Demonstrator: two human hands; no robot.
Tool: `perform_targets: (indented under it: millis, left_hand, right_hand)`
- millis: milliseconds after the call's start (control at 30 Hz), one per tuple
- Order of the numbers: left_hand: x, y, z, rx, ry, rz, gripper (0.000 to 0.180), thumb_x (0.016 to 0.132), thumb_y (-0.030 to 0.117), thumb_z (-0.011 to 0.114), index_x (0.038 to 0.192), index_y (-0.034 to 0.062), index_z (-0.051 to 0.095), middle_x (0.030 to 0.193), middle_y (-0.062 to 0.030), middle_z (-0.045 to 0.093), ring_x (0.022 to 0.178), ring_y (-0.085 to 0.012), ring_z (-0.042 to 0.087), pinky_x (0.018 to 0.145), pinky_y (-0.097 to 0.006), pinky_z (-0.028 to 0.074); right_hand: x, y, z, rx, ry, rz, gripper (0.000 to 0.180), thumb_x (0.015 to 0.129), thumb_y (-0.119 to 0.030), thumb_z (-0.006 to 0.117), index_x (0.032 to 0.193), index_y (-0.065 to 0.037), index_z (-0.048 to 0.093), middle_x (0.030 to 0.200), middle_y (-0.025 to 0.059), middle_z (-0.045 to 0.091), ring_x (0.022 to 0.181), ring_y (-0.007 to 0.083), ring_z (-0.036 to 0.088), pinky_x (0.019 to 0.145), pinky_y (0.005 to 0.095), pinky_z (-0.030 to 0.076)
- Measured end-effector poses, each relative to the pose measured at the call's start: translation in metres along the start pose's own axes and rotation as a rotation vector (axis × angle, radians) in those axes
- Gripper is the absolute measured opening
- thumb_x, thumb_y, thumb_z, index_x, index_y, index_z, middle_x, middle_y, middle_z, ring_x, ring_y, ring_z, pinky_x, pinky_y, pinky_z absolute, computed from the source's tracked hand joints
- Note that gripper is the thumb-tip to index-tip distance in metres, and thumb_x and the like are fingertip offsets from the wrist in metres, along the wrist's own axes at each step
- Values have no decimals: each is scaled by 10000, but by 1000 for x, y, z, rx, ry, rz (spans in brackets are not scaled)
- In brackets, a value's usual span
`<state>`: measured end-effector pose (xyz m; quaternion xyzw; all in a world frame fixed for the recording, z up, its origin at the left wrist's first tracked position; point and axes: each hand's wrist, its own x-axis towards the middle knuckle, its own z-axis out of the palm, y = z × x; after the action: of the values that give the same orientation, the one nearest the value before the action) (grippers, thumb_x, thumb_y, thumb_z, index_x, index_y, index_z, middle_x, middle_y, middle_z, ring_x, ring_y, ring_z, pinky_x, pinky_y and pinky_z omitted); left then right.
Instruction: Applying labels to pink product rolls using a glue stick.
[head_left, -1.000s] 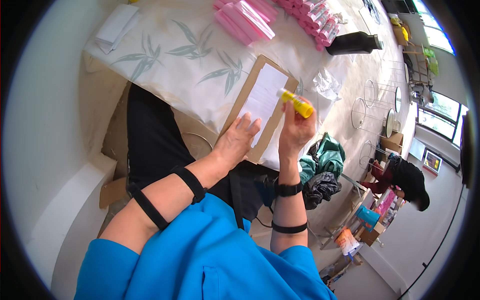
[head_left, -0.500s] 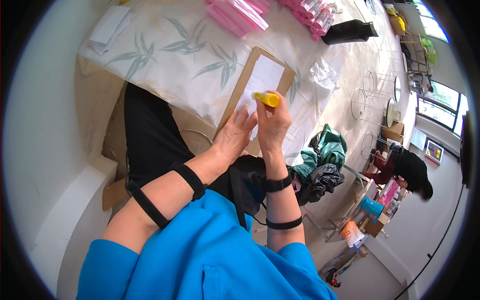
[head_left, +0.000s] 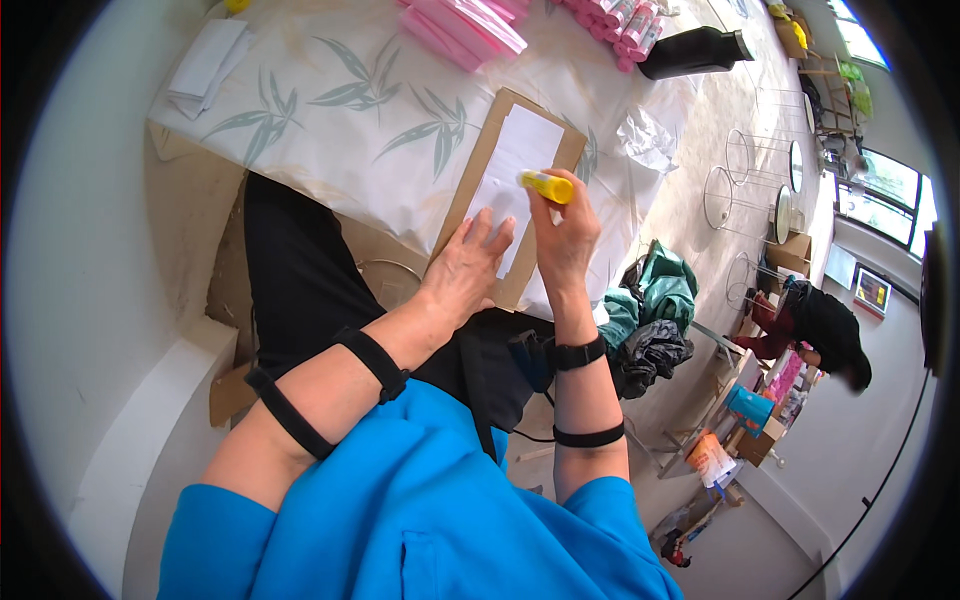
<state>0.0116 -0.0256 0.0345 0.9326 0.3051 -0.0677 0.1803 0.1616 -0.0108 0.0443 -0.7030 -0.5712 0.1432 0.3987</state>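
White paper sheets (head_left: 524, 138) lie on a long piece of brown cardboard (head_left: 463, 213) at the table's near edge. My right hand (head_left: 566, 232) grips a yellow glue stick (head_left: 552, 187) between thumb and fingers, tilted with its end over the paper. Flat across the lower part of the paper and cardboard rests my left hand (head_left: 468, 262), its fingers stretched out and holding nothing. The lower end of the sheets is partly hidden by that hand.
Pink rolls (head_left: 632, 30) and folded pink plastic (head_left: 465, 35) lie at the far side, beside a black bottle (head_left: 697, 53). Folded white paper (head_left: 210, 62) sits at the left corner, crumpled clear plastic (head_left: 648, 140) at the right. Green and black bags (head_left: 662, 290) stand beyond the table; another person (head_left: 822, 335) bends far right.
My right hand has moved a little right with the glue stick, which now lies more level. My left hand has settled flatter on the paper.
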Motion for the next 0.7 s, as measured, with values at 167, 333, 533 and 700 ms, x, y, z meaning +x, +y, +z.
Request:
perform_targets:
  millis: [167, 333, 533, 700]
  left_hand:
    - [1, 1, -3, -61, -6, 34, 901, 696, 405, 824, 1402, -10, 449, 1510, -84, 306, 1393, -359, 297, 1172, -392, 303]
    - [-1, -2, 3, -49, 32, 7, 856, 694, 421, 820, 1367, -1, 501, 1489, -84, 338, 1400, -356, 292, 1169, -399, 309]
    - [0, 0, 5, -1, 71, 8, 724, 688, 468, 809, 1218, 8, 628, 1460, -78, 326, 1394, -353, 273, 1156, -405, 325]
    - [3, 0, 16, 16, 130, 15, 733, 679, 470, 820, 1224, 18, 633, 1455, -82, 330, 1393, -355, 260, 1150, -406, 331]
  right_hand:
    - [37, 19, 8, -150, -40, -76, 241, 849, -45, 720, 1047, 3, 591, 882, 143, 656, 700, 229, 650, 628, 318, 508]
    - [18, 7, 0, -67, 22, 2, 262, 840, -38, 726, 1067, -9, 597, 897, 136, 660, 714, 228, 662, 650, 326, 522]
    - [8, -5, 13, -58, -123, -68, 271, 826, -28, 732, 1060, -6, 596, 917, 141, 652, 699, 241, 648, 641, 340, 515]
    - [35, 1, 16, -75, 50, -85, 263, 839, -49, 732, 1060, -9, 594, 924, 142, 656, 735, 265, 658, 662, 346, 517]
